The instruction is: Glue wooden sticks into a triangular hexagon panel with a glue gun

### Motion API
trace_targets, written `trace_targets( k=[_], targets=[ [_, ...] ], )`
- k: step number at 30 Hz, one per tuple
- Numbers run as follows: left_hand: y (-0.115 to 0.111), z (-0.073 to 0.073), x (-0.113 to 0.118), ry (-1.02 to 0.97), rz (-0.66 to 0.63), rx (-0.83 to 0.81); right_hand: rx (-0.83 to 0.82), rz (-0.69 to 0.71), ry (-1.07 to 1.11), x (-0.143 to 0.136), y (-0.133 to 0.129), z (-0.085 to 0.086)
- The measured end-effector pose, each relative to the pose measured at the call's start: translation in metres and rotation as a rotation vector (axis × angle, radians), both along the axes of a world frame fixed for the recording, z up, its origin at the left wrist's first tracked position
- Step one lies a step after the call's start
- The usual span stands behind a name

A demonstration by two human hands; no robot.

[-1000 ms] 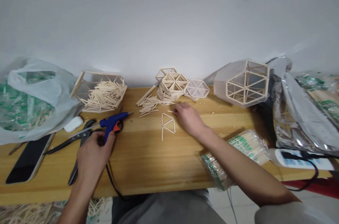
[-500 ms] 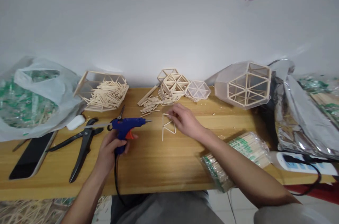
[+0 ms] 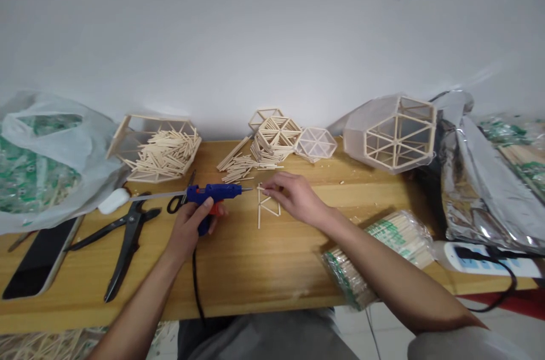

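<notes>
My left hand (image 3: 193, 226) is wrapped round a blue hot glue gun (image 3: 215, 193) with an orange trigger and a clear glue stick in its back. The gun's nozzle points right, close to the top end of a small frame of wooden sticks (image 3: 259, 215) lying on the table. Closed in a pinch, my right hand (image 3: 293, 194) is at the frame's upper corner with a short wooden stick (image 3: 260, 187) at its fingertips, mostly hidden by them. Behind lie loose cut sticks (image 3: 238, 167) and stacked hexagonal stick frames (image 3: 276, 133).
On the left are black cutters (image 3: 131, 235), scissors (image 3: 174, 204), a phone (image 3: 40, 260), a stick-filled holder (image 3: 164, 153) and a plastic bag (image 3: 93, 150). To the right are a lantern-like frame (image 3: 395, 135), packed sticks (image 3: 392, 235) and a power strip (image 3: 489, 260).
The glue gun has moved right and slightly up, bringing its nozzle near the frame's top corner. My right fingers have shifted left along the top of the stick frame. The view has shifted slightly.
</notes>
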State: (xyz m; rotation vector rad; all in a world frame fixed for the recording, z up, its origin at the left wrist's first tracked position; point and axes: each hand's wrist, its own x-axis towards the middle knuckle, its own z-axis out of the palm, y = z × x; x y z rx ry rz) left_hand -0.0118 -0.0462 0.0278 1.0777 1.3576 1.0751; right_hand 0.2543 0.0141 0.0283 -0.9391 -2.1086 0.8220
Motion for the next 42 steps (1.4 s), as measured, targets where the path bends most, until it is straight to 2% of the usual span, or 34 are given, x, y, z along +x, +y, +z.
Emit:
trace_targets(
  k=[42],
  targets=[
    [-0.0011, -0.0086, 0.0001, 0.036, -0.045, 0.01, -0.013, 0.039, -0.025, -0.0005, -0.0022, 0.0018]
  ],
)
